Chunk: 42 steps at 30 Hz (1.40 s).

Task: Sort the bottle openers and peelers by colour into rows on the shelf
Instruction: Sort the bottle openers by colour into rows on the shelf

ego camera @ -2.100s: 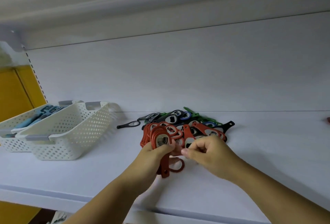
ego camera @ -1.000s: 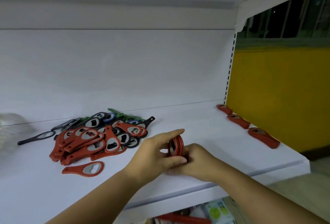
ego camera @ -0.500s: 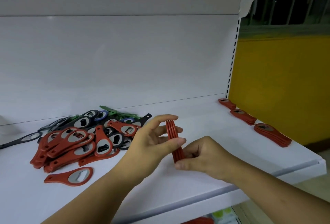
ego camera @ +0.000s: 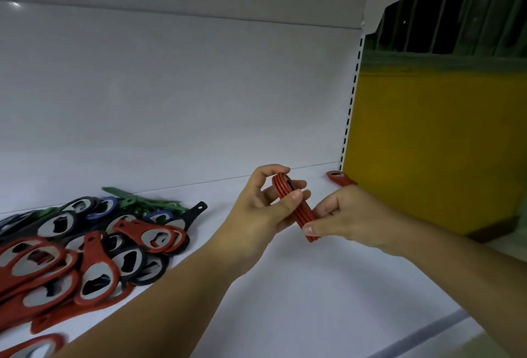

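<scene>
Both hands hold one stack of red bottle openers (ego camera: pixel 296 209) edge-on above the white shelf (ego camera: pixel 299 286). My left hand (ego camera: pixel 256 212) grips its upper end between thumb and fingers. My right hand (ego camera: pixel 350 218) pinches the lower end. A mixed pile of red, black, blue and green openers (ego camera: pixel 94 246) lies on the shelf at the left. One red opener (ego camera: pixel 340 178) lies at the shelf's far right corner, partly hidden behind my right hand.
The shelf's white back panel (ego camera: pixel 171 101) rises behind the pile. A slotted upright (ego camera: pixel 349 101) marks the shelf's right end, with a yellow wall (ego camera: pixel 436 144) beyond it. The shelf's front edge (ego camera: pixel 422 337) runs at lower right.
The view has moved closer and to the right. Both hands carried the red stack rightward and slightly up. Two of the red openers at the right end are now hidden behind my right hand.
</scene>
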Tool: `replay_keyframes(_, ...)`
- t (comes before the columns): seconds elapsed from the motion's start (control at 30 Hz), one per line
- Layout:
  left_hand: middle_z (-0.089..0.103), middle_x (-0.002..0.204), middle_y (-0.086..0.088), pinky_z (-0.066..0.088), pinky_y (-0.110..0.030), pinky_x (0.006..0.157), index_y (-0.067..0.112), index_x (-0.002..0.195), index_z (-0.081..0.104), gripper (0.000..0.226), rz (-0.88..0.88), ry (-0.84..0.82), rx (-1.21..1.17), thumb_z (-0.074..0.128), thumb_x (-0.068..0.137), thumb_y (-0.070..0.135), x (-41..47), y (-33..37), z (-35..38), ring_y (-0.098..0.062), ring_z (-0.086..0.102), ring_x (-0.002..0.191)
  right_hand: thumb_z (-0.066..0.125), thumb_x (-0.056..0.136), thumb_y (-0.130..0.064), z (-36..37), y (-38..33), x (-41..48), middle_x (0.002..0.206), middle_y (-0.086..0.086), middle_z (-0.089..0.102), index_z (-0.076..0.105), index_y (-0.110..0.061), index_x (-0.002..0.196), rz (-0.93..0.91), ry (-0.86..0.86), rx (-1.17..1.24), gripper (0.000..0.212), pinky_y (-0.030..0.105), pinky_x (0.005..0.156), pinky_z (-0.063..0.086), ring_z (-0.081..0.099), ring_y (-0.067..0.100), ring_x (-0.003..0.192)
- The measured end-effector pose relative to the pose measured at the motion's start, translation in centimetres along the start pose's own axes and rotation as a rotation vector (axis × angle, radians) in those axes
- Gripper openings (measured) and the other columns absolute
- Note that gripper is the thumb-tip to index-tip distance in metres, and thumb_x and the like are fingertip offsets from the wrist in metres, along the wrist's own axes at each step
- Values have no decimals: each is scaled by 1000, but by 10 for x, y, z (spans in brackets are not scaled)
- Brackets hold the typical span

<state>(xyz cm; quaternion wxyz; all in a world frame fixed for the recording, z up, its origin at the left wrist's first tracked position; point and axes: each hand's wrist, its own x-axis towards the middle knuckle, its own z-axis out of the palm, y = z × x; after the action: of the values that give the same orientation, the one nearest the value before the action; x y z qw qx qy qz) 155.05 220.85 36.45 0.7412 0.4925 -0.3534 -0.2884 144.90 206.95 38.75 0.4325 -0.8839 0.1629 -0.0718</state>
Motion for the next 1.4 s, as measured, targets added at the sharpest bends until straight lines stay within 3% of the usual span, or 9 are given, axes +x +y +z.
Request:
replay_keyframes(0.1, 66, 113, -12, 52, -42, 94, 21, 109, 53, 41, -11, -7, -18, 66, 70, 16, 6, -10, -3, -21, 66, 106, 78, 67, -37, -1, 5, 5, 71, 8, 70, 78, -26, 71, 6, -6, -57, 11, 37, 76, 51, 60, 15, 66)
replay_keyframes(0.2, 66, 116, -11, 50, -41, 97, 23, 111, 54, 45, -49, -7, -38, 68, 69, 17, 11, -19, -7, -21, 65, 106, 78, 69, -33, 0, 10, 12, 74, 5, 72, 77, -24, 67, 40, -8, -75, 9, 32, 74, 51, 61, 16, 67)
replay_keyframes(0.33, 62, 122, -8, 44, -37, 104, 35, 123, 49, 65, -117, 58, -42, 81, 67, 29, 19, -25, -21, -18, 62, 111, 78, 72, -30, 1, 16, 30, 59, -9, 68, 75, -22, 63, 144, 30, -80, 12, 8, 53, 38, 57, -4, 57)
replay_keyframes(0.4, 60, 125, 0, 43, -35, 103, 38, 125, 49, 70, -124, 192, 86, 85, 65, 32, 20, -31, -29, -14, 58, 116, 81, 66, -31, -2, 25, 48, 61, 0, 65, 76, -15, 66, 202, 88, -139, 17, 17, 58, 40, 55, 5, 60)
replay_keyframes(0.5, 64, 109, 6, 45, -23, 88, 33, 111, 55, 45, -85, 318, 368, 76, 77, 13, 18, -41, -38, -11, 59, 109, 80, 57, -27, -11, 40, 77, 61, 4, 55, 66, -2, 69, 293, 225, -320, 31, 25, 53, 38, 51, 16, 59)
replay_keyframes(0.7, 64, 100, 12, 39, 4, 64, 35, 95, 56, 30, -59, 155, 696, 69, 82, 12, 16, -53, -39, 4, 54, 97, 78, 59, -19, -24, 45, 117, 81, 6, 66, 65, -6, 85, 377, 321, -458, 32, 27, 61, 49, 61, 19, 74)
replay_keyframes(0.83, 63, 97, 16, 41, 0, 62, 36, 94, 57, 25, -49, 131, 736, 67, 83, 14, 16, -54, -40, 6, 56, 96, 78, 54, -23, -23, 47, 138, 99, 5, 69, 68, -10, 103, 423, 273, -515, 51, 32, 78, 58, 65, 21, 87)
replay_keyframes(1.2, 64, 97, 12, 37, 4, 62, 35, 88, 57, 23, -28, 130, 727, 57, 88, 12, 14, -51, -38, -1, 56, 95, 81, 66, -37, -20, 30, 143, 73, 6, 56, 57, -7, 85, 471, 231, -607, 43, 22, 51, 39, 56, 20, 71)
replay_keyframes(1.4, 69, 89, 4, 47, -10, 63, 35, 75, 59, 32, 0, 198, 729, 50, 88, 7, 6, -45, -35, -8, 60, 76, 60, 78, -62, -13, 20, 123, 60, 3, 55, 52, -11, 64, 326, 448, -825, 54, 22, 44, 31, 55, 20, 59)
